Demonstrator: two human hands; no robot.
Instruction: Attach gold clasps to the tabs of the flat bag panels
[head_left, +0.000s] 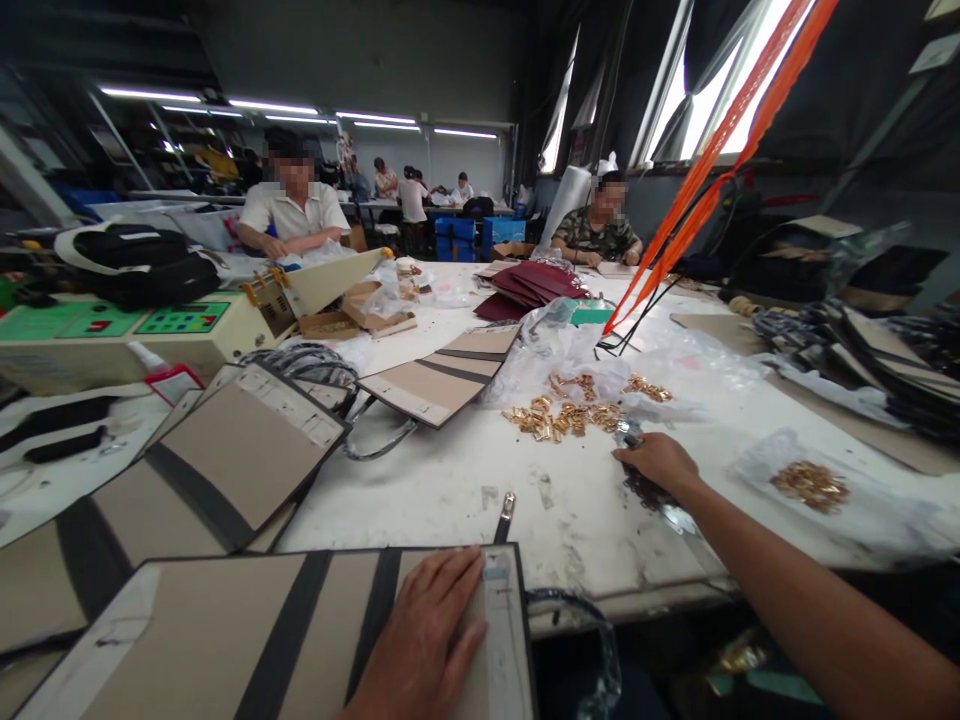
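The left hand (427, 625) lies flat, fingers extended on the beige panel (202, 625), a gold-ended tab (507, 516) just beyond their tips, whether fastened I cannot tell; the right hand (658, 462) has bunched fingers, any hold unclear, loose gold pieces (555, 420) near them seemingly unused.

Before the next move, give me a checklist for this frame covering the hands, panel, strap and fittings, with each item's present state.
1. Left hand resting on the striped panel: ok.
2. Right hand beside the loose gold fittings: ok.
3. Right hand holding a piece: cannot tell, the fingertips are too small to make out.
4. Metal-tipped strap beyond the panel's far edge uncovered by either hand: ok.
5. Gold fittings gathered in one pile: not ok, they lie in several groups.
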